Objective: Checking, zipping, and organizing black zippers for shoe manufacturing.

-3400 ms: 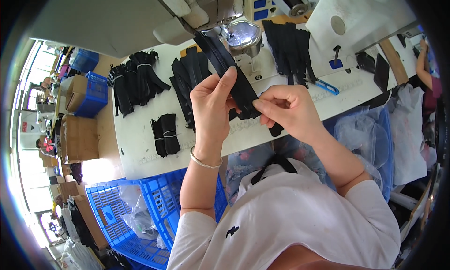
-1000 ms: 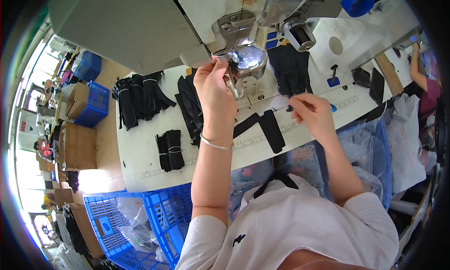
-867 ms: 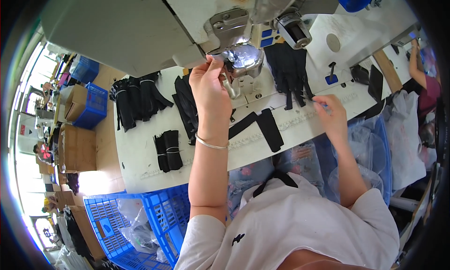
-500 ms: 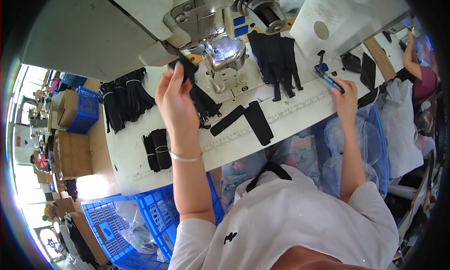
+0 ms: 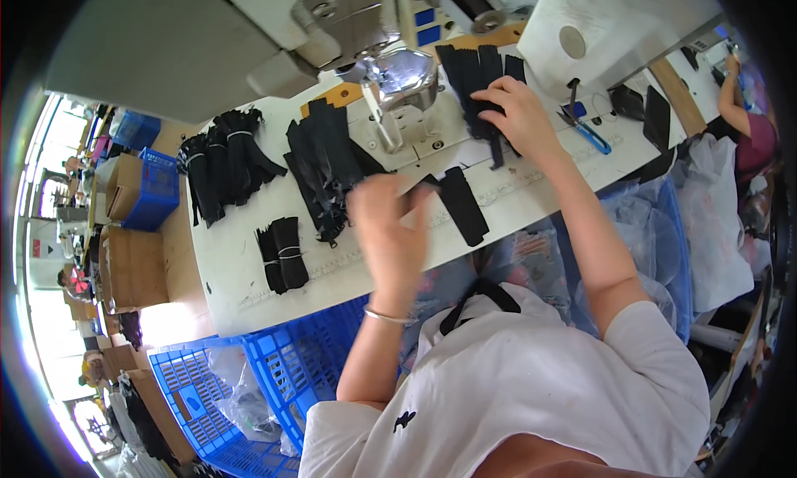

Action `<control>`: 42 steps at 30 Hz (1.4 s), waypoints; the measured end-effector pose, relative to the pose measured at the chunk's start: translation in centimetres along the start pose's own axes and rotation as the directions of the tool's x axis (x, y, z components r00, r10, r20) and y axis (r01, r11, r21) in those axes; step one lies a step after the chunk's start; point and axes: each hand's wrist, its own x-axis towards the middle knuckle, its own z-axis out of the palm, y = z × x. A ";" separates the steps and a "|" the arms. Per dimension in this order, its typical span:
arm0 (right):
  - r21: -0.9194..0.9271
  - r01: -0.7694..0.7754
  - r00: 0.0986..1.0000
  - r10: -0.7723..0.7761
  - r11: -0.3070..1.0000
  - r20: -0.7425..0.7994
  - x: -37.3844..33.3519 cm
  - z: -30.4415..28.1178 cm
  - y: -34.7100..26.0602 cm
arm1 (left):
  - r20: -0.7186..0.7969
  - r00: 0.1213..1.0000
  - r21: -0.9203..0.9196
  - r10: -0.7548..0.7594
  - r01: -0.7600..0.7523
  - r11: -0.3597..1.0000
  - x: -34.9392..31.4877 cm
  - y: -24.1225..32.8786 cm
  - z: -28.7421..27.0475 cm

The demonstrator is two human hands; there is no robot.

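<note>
My right hand [image 5: 527,123] is over the black zippers [image 5: 481,67] fanned out right of the sewing machine's needle area. Its fingers are curved and apart, and the fingertips reach the strips. My left hand [image 5: 388,237] is smeared by motion above the table's front part. It is beside a small dark strip [image 5: 425,187], partly hidden, and I cannot make out whether the fingers hold it. Just right of it lies a flat black fabric strip [image 5: 463,206]. Blue-handled thread snips [image 5: 591,135] lie on the table, away from my right hand.
The sewing machine head [image 5: 403,80] overhangs the white table [image 5: 224,299]. On the left are loose black zippers [image 5: 322,154], tied bundles [image 5: 228,158] and a smaller tied bundle [image 5: 282,254]. A blue crate [image 5: 282,370] stands below. Another person [image 5: 751,142] is at far right.
My right hand has let go of the snips and moved left onto the zippers. My left hand has left the zippers by the machine, coming down and right; those zippers now lie on the table.
</note>
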 end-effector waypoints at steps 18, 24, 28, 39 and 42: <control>0.527 -0.165 0.906 0.340 0.833 -0.253 2.5 -1.8 -1.4 | 0.434 0.900 -0.744 -0.042 0.384 0.547 5.7 6.3 9.2; 0.822 -0.148 0.886 0.442 0.550 -0.136 2.4 -5.3 0.8 | 0.588 0.804 -0.485 0.093 0.259 0.835 7.6 4.3 12.4; 0.902 -0.003 0.882 0.426 0.431 -0.201 3.5 -7.1 -1.2 | 0.163 0.973 -0.524 0.166 -0.057 0.850 6.2 2.6 14.1; 0.728 -0.580 0.815 0.280 0.365 0.508 -11.1 -5.0 -10.0 | 0.373 0.827 -0.682 -0.422 0.552 0.480 0.2 1.3 4.0; 0.702 -0.527 0.845 0.211 0.480 0.491 -10.8 -6.1 -11.2 | 0.281 0.906 -0.605 -0.318 0.424 0.674 -0.9 0.6 1.8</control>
